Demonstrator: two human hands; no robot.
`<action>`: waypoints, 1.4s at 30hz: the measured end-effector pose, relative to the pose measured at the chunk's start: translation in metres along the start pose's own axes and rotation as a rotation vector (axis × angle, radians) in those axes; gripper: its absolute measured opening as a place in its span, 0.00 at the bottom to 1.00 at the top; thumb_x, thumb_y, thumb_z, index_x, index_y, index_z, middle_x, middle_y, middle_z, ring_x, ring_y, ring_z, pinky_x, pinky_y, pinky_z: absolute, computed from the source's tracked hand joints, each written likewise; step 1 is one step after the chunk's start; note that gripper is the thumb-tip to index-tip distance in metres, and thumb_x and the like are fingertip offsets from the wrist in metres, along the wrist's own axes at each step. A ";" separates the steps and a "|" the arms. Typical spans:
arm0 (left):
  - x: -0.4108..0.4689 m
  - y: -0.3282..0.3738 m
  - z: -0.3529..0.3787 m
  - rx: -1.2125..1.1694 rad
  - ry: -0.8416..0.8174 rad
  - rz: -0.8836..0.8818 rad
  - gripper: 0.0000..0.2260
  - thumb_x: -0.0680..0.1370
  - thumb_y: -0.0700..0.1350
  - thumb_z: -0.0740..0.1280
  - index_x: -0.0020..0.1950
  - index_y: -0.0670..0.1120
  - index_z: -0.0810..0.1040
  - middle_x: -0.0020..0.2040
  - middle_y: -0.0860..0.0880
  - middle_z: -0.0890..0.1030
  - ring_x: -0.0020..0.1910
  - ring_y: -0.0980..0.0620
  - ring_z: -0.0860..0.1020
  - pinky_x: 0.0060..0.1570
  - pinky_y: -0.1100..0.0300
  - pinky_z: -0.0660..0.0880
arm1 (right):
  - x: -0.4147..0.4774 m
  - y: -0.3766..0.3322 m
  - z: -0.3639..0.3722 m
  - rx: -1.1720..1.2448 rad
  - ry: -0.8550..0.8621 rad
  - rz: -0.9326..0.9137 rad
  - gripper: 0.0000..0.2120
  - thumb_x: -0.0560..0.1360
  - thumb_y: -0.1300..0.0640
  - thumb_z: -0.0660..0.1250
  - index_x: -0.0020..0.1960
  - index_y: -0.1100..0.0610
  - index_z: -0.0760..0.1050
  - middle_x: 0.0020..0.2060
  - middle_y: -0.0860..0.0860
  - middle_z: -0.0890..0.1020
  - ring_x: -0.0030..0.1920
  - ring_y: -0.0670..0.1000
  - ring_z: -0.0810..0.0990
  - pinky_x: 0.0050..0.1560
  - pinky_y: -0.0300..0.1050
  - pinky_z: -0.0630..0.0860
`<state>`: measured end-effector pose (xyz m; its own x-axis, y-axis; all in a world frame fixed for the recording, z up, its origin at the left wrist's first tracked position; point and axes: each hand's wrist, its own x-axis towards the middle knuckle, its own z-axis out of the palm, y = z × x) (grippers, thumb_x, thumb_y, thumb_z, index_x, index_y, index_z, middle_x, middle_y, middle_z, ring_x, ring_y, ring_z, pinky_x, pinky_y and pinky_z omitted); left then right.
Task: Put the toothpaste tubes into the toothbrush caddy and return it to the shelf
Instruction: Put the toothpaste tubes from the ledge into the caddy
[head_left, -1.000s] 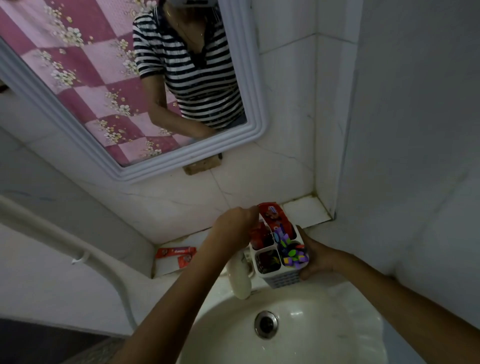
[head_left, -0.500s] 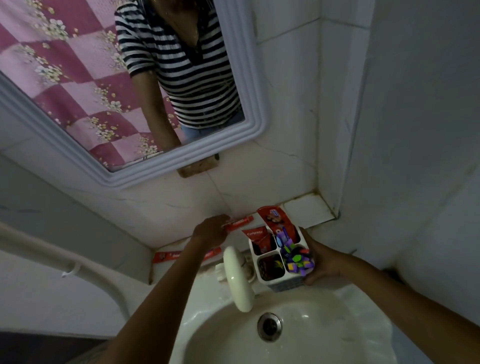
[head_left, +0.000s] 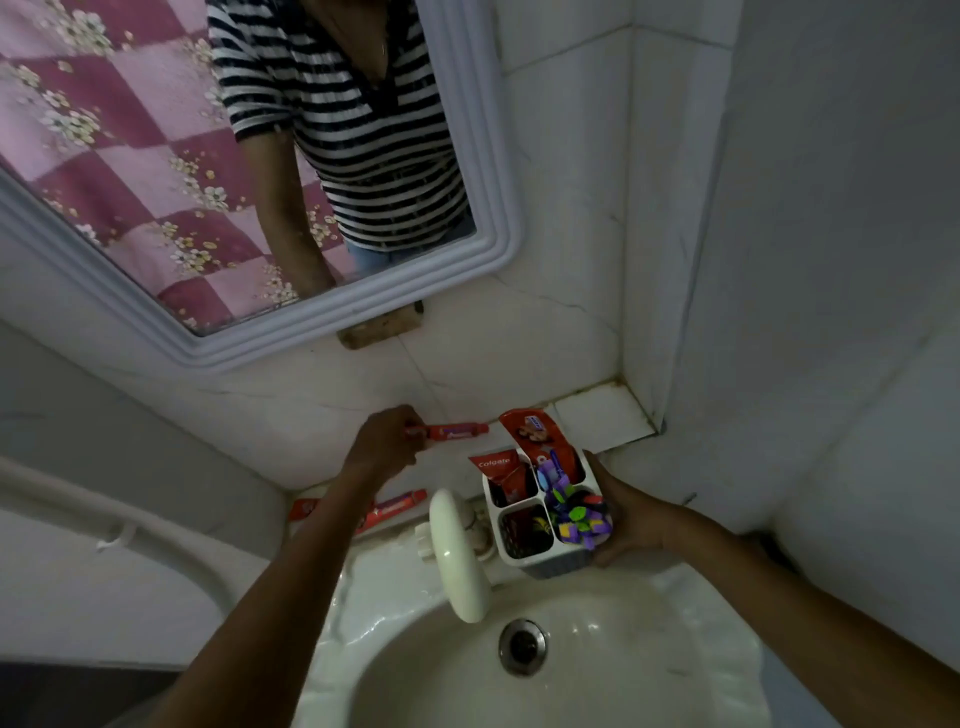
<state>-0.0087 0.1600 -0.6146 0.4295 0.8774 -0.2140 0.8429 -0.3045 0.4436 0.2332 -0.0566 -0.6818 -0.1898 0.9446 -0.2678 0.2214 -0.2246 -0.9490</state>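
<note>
From the head camera, the left hand (head_left: 387, 441) reaches forward with the arm stretched across the sink (head_left: 571, 675), fingers curled tight around one end of a red toothpaste tube (head_left: 457, 431), which is held level just in front of the tiled wall. The right hand (head_left: 626, 514) comes in from the right with the forearm angled across the basin's rim, fingers wrapped around the far side of the white toothbrush caddy (head_left: 545, 525), held upright over the sink's back edge beside the tap (head_left: 460, 556). Two toothpaste tubes already stand in the caddy's rear compartments: a Colgate tube (head_left: 501, 467) and a taller red tube (head_left: 537, 434). Colourful toothbrushes (head_left: 579, 514) fill the right compartment. Another red tube (head_left: 397, 506) lies on the ledge behind the left forearm.
</note>
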 end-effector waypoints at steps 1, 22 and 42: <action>-0.009 0.006 -0.012 -0.079 0.032 -0.015 0.04 0.74 0.38 0.70 0.48 0.42 0.79 0.43 0.44 0.81 0.36 0.47 0.82 0.42 0.50 0.81 | 0.000 0.000 0.000 -0.002 0.000 -0.001 0.55 0.61 0.78 0.73 0.58 0.35 0.41 0.55 0.35 0.62 0.47 0.20 0.70 0.41 0.23 0.73; -0.081 0.167 -0.004 0.715 0.089 0.551 0.10 0.74 0.46 0.69 0.55 0.49 0.80 0.48 0.48 0.84 0.49 0.46 0.81 0.46 0.56 0.71 | -0.008 -0.007 0.004 -0.051 0.028 0.002 0.56 0.61 0.77 0.73 0.58 0.30 0.43 0.54 0.36 0.68 0.56 0.45 0.72 0.49 0.37 0.78; -0.063 0.011 -0.034 0.242 0.197 0.181 0.09 0.76 0.48 0.68 0.54 0.56 0.82 0.53 0.54 0.85 0.52 0.54 0.82 0.52 0.56 0.79 | 0.002 0.006 -0.002 -0.061 0.016 -0.086 0.56 0.60 0.78 0.74 0.62 0.35 0.44 0.58 0.42 0.68 0.51 0.28 0.74 0.43 0.25 0.74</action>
<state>-0.0370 0.1140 -0.5670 0.5277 0.8488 0.0318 0.8216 -0.5196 0.2347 0.2359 -0.0557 -0.6882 -0.1955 0.9636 -0.1824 0.2630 -0.1277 -0.9563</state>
